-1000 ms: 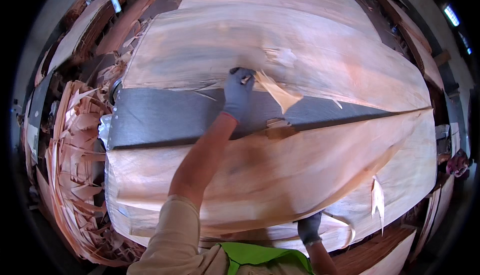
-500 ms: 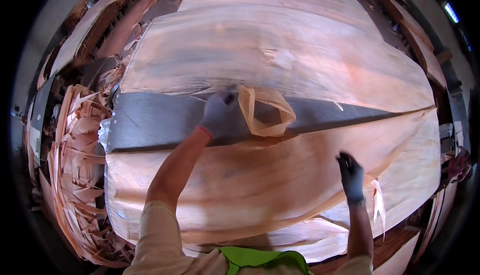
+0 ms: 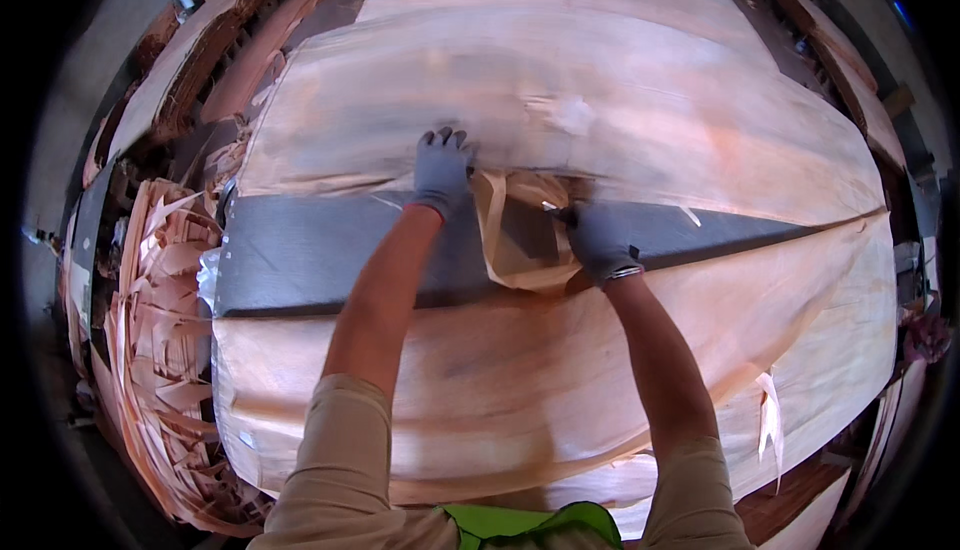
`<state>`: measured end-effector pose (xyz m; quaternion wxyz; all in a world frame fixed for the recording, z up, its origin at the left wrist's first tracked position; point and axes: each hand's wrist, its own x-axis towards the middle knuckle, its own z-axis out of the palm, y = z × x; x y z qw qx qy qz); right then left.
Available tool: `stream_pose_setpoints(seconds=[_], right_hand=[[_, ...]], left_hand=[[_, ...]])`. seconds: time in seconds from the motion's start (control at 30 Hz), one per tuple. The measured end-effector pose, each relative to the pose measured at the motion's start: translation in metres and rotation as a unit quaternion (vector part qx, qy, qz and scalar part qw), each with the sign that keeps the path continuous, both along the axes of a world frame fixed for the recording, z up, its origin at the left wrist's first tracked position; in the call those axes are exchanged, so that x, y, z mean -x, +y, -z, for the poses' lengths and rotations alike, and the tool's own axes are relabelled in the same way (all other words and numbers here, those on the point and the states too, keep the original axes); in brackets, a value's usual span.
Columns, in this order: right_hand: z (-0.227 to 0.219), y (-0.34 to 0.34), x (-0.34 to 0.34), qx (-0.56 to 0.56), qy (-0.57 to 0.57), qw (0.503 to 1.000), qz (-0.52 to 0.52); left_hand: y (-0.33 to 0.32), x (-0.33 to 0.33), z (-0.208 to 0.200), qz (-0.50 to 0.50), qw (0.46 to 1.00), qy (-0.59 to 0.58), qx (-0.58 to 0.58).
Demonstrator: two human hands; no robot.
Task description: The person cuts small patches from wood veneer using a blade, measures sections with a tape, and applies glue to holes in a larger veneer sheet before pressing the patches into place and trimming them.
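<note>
My left hand, in a grey glove with dark fingertips, lies with spread fingers on the near edge of the far wood veneer sheet. My right hand, gloved alike, is closed beside a loose loop of thin tan band. A small pale tip shows at its fingers; what they hold is blurred. The loop lies between my hands, across a dark strip of tabletop. A near veneer sheet spreads below my hands, its edge meeting the far sheet toward the right.
Torn veneer scraps are heaped along the left side. Stacked veneer sheets stand at the far left, with another stack at the far right. A torn strip hangs at the near right.
My right hand has moved left and away from me, up to the tan loop. The left hand has moved slightly farther onto the far sheet, its fingers spread there.
</note>
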<state>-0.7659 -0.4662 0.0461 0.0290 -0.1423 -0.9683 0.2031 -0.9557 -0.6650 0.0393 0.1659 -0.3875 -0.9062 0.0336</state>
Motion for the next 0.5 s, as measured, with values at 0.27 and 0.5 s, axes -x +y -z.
stream_pose_setpoints(seconds=[0.27, 0.5], right_hand=[[0.017, 0.045, -0.029, 0.422, 0.068, 0.902, 0.058], [0.003, 0.069, -0.041, 0.601, 0.093, 0.776, 0.167]], left_hand=[[-0.007, 0.040, -0.054, 0.068, 0.992, -0.104, 0.005], [0.015, 0.051, -0.120, 0.017, 0.994, -0.093, 0.052]])
